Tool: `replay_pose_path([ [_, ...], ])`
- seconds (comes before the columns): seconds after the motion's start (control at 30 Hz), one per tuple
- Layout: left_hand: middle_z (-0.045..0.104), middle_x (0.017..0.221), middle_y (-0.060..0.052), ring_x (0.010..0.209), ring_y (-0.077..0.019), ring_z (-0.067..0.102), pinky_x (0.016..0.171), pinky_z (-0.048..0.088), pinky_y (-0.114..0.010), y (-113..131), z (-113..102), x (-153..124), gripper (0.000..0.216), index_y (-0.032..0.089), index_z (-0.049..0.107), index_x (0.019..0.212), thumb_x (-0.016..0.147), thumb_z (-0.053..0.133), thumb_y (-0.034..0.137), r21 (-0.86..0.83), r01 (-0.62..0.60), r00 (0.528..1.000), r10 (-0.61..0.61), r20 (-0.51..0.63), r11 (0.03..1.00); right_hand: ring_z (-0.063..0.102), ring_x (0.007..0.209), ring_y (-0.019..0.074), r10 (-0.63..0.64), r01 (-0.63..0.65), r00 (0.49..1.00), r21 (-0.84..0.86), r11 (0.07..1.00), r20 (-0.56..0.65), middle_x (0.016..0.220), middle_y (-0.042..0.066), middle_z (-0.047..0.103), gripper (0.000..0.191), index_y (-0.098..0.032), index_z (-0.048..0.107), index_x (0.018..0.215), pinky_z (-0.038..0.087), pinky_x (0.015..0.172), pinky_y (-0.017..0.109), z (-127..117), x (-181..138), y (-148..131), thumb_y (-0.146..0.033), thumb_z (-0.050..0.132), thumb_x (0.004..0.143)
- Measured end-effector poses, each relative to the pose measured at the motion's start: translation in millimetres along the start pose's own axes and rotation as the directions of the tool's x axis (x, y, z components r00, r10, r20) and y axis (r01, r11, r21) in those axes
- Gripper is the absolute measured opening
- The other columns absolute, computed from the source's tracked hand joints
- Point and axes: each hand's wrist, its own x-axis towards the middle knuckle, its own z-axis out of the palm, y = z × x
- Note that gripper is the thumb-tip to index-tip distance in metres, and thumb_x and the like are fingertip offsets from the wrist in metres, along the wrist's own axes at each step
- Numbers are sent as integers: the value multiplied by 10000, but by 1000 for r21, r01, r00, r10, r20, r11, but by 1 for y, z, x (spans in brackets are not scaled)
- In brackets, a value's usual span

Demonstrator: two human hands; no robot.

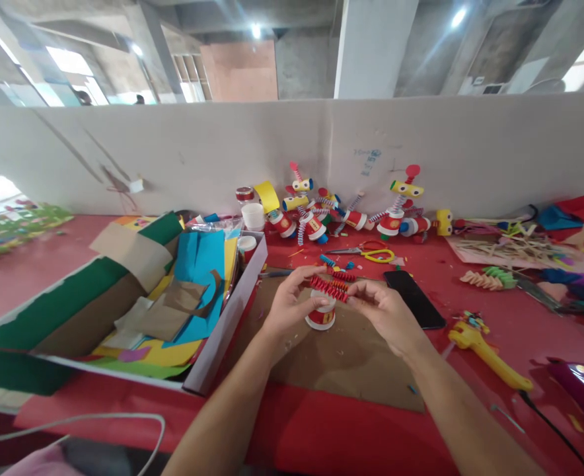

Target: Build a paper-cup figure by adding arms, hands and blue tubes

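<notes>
Between my two hands stretches a red folded-paper spring (329, 289), pinched at one end by my left hand (294, 297) and at the other by my right hand (376, 304). Just below and behind it, a red and white paper cup (320, 318) stands upside down on a brown cardboard sheet (351, 363). An orange strip shows close behind the red spring. Small blue and red folded pieces lie past my fingers, near a pair of yellow-handled scissors (374, 251).
On the left stands a box (225, 330) of coloured paper. Paper-cup figures (314, 225) line the grey partition (197, 152). To the right lie a black phone (413, 299), a yellow glue gun (490, 357) with its cord, and more craft scraps.
</notes>
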Motion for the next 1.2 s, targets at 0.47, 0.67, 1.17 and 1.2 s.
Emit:
replay_pose_path([
  [0.47, 701, 835, -17, 744, -136, 657, 696, 523, -246, 15, 4, -5, 318, 181, 622, 873, 634, 827, 137, -442, 178, 983, -181, 34, 879, 600, 804, 158, -112, 126, 991, 211, 969, -78, 860, -2, 650, 195, -234, 631, 873, 469, 750, 288, 27, -13, 5, -373, 728, 778],
  [0.67, 678, 815, -19, 718, -135, 639, 678, 514, -248, 17, 9, -6, 323, 166, 650, 841, 592, 855, 179, -477, 226, 972, -230, 51, 849, 607, 837, 155, -21, 38, 999, 519, 854, -39, 864, -8, 663, 277, -251, 667, 858, 483, 784, 295, 35, -11, 8, -373, 824, 664],
  [1.17, 688, 855, -19, 790, -151, 651, 736, 511, -265, 16, 10, -3, 372, 188, 649, 919, 596, 828, 143, -415, 233, 956, -286, -70, 880, 620, 822, 170, 55, 26, 987, 495, 869, -148, 898, 16, 684, 331, -243, 691, 909, 505, 796, 336, 33, -8, 17, -406, 824, 653],
  [1.2, 687, 853, -12, 789, -145, 652, 735, 507, -259, 16, 9, -2, 381, 192, 644, 936, 603, 822, 143, -432, 228, 950, -296, -96, 873, 613, 798, 162, 57, 32, 982, 462, 887, -179, 890, 14, 677, 325, -241, 691, 914, 502, 780, 327, 30, -10, 16, -410, 815, 666],
])
